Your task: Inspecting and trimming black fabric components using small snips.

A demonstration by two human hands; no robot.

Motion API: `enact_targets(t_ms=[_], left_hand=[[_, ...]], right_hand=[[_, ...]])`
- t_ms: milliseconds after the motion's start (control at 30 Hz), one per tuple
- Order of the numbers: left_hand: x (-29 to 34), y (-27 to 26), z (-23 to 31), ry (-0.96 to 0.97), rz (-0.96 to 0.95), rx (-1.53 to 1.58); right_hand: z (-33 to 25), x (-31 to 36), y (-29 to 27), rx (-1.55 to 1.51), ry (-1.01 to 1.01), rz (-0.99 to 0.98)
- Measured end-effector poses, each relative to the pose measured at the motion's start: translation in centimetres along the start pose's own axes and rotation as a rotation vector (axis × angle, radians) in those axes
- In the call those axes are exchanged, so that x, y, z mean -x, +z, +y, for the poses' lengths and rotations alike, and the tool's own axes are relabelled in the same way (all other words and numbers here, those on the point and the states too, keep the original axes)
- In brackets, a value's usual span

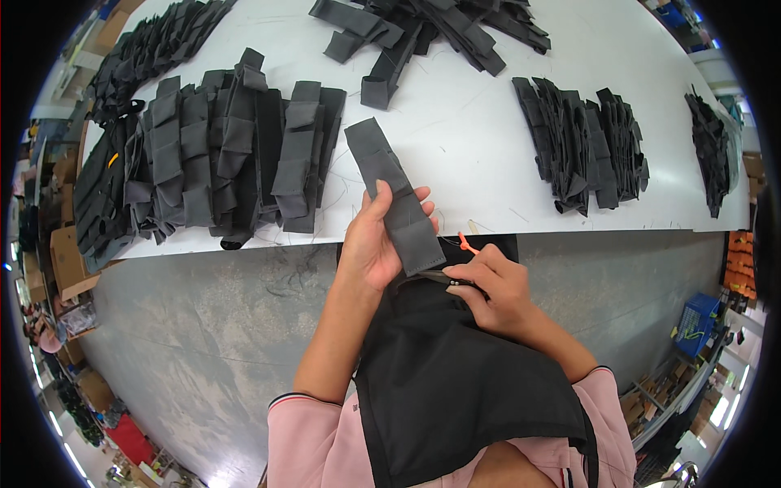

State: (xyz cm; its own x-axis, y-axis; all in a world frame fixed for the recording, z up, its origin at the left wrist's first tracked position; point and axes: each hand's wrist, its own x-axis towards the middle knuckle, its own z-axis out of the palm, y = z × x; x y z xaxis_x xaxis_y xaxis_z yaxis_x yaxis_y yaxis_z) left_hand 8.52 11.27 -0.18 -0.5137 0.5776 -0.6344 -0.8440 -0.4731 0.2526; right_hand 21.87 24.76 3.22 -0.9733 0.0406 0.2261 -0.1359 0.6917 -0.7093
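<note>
In my left hand (376,236) lies a dark grey fabric strip (399,199), sewn into folded sections, its far end tilted up to the left over the table edge. My left thumb presses on its face and the fingertips wrap round its right side. My right hand (496,289) is closed round small thread snips (443,279), with an orange cord loop (465,242) showing above the fingers. The blades of the snips are at the stitched near end of the strip. Whether they touch a thread is too small to tell.
A white table (455,154) spans the far side. Rows of similar strips (195,154) lie at its left, a loose heap (439,32) at the back, and stacked strips (582,146) at the right. A blue crate (695,325) stands on the floor at right.
</note>
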Motion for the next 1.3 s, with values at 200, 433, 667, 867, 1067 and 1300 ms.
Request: enact_targets(t_ms=[200, 433, 667, 867, 1067, 1300], left_hand=[[0.2, 0.4, 0.2, 0.026, -0.012, -0.033], [1.0, 1.1, 0.4, 0.086, -0.029, -0.137], [0.6, 0.9, 0.2, 0.111, -0.102, -0.213], [0.6, 1.6, 0.1, 0.191, 0.005, -0.318], [1.0, 1.5, -0.1, 0.287, 0.011, -0.466], [1.4, 1.6, -0.4, 0.254, 0.013, -0.455]], right_hand=[[-0.5, -0.8, 0.6, 0.002, 0.002, -0.020], [0.0, -1.8, -1.9, -0.331, 0.241, -0.118], [0.8, -3.0, 1.6, -0.421, 0.162, -0.108], [0.4, -0.8, 2.6, 0.078, -0.321, -0.091], [-0.5, -0.5, -0.6, -0.353, 0.238, 0.018], [0.0, -0.7, -0.3, 0.054, 0.116, 0.113]])
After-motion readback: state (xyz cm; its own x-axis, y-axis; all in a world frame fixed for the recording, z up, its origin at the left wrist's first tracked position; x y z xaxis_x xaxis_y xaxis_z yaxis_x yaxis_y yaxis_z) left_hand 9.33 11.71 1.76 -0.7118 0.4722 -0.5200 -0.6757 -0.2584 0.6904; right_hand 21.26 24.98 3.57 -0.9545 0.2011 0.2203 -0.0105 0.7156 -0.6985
